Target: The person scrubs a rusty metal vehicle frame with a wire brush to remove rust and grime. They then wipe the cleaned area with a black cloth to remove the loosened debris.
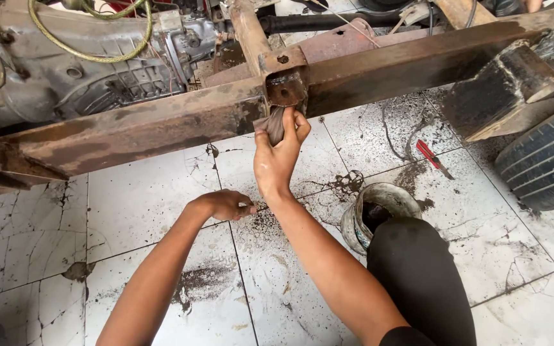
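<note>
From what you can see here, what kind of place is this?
Probably a vehicle repair workshop: a rusty chassis beam crosses a cracked, dirty tiled floor, with a gearbox behind it and a tyre at the right.

A small grey-brown worn sheet of sandpaper (276,125), folded or crumpled, stands nearly upright against the underside of a rusty bracket (286,86) bolted to the long rusty brown frame rail (161,125), which runs slantwise above the cracked white tile floor (149,211).
</note>
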